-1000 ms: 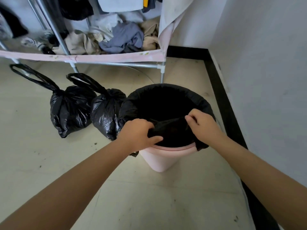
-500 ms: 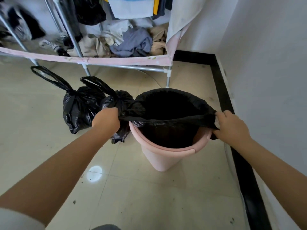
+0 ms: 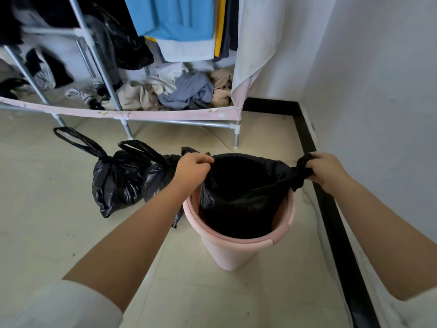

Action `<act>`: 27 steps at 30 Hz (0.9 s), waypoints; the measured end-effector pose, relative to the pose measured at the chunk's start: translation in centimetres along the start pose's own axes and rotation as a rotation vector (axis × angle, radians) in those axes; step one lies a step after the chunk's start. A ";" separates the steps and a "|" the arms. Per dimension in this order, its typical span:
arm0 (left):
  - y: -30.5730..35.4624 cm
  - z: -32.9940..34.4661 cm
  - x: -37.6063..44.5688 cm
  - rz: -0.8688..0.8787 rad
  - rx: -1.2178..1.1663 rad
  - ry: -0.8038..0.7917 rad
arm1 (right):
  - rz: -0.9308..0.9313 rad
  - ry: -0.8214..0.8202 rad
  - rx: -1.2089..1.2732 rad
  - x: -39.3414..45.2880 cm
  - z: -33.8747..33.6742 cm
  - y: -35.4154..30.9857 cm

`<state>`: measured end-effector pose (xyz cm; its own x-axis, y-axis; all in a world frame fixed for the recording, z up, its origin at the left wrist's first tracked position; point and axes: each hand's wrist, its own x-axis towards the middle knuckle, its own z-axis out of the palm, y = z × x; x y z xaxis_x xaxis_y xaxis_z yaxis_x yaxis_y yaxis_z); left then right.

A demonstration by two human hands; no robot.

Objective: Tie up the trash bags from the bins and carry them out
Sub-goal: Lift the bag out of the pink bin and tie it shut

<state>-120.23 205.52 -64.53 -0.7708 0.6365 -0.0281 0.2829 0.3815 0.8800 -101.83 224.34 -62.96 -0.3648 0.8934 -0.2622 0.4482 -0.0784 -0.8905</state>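
Observation:
A pink bin (image 3: 236, 252) stands on the floor near the right wall. A black trash bag (image 3: 241, 197) sits in it, its mouth lifted off the rim and stretched wide. My left hand (image 3: 192, 170) grips the bag's left edge above the bin. My right hand (image 3: 325, 171) holds the bunched right edge, pulled out past the rim. Two tied black bags lie left of the bin: one (image 3: 115, 183) with its loops standing up, the other (image 3: 156, 178) partly hidden behind my left forearm.
A metal-framed wardrobe (image 3: 118, 114) with hanging clothes and a heap of garments (image 3: 186, 91) stands behind the bin. A white wall (image 3: 378, 102) with a black skirting (image 3: 331, 209) runs along the right. Pale floor tiles stretch to the left and front.
Both hands have gone from the near rim to opposite sides of the bag and lifted it up off the bin's rim. The view has tilted up.

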 end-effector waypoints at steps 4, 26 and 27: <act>-0.8 1.1 0.4 -0.200 -0.225 -0.114 | 0.107 -0.203 -0.229 -0.5 0.4 -0.1; 4.6 -3.2 5.4 -0.151 -0.168 0.357 | -0.009 0.119 0.090 5.1 -0.6 -6.8; 5.0 -3.4 5.4 -0.152 -0.224 0.358 | -0.062 0.119 0.211 5.1 0.1 -7.5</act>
<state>-124.96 208.60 -58.61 -0.9541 0.2976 -0.0340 0.0510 0.2733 0.9606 -107.11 229.41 -57.61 -0.2822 0.9442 -0.1700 0.2430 -0.1011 -0.9647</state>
